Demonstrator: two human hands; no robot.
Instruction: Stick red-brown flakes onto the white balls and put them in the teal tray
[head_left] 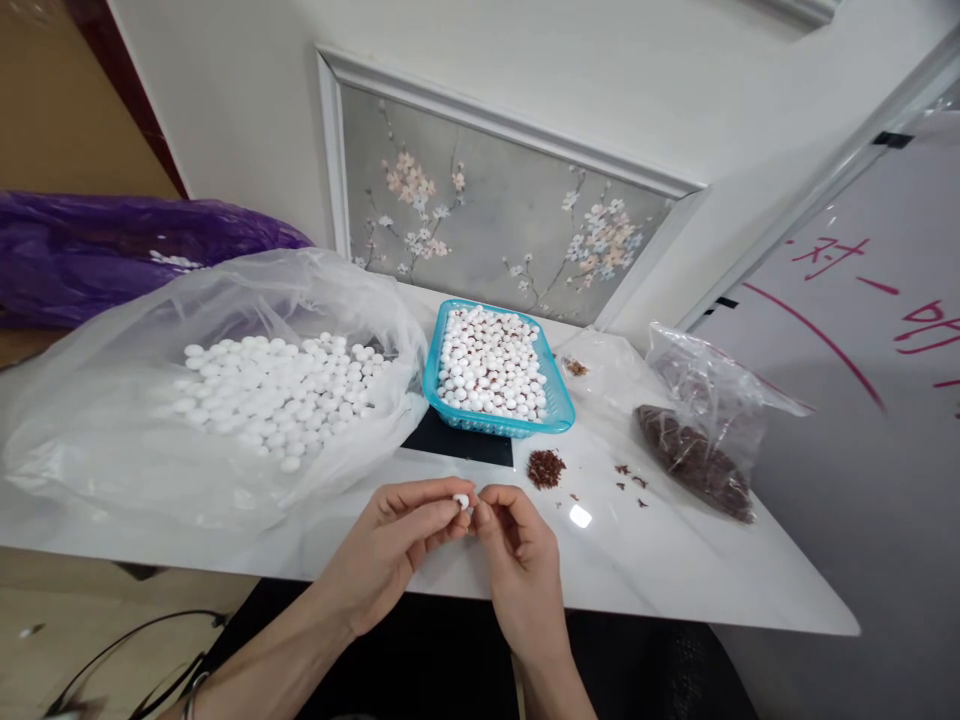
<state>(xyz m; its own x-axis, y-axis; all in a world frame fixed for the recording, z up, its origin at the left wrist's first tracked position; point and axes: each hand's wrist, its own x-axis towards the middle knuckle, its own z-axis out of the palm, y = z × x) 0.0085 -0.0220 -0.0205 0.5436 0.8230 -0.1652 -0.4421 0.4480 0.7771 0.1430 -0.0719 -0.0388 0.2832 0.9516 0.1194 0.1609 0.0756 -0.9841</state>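
Observation:
Between the thumb and fingertips of my left hand (409, 540) is a small white ball (461, 501), held above the front part of the table. My right hand (523, 560) is closed in a pinch right beside the ball, its fingertips meeting those of the left. Whatever the right fingertips grip is too small to make out. Behind the hands stands a blue plastic basket (559, 400) full of similar white balls, many with reddish-brown spots. To its right front lies a small heap of reddish-brown bits (546, 468).
On the left, a large clear plastic bag (112, 440) holds many plain white balls, with a purple bag (97, 245) behind. A zip bag (701, 440) of dark brown material lies right, near scattered brown bits (631, 478). A whiteboard (840, 400) borders the white table (720, 570).

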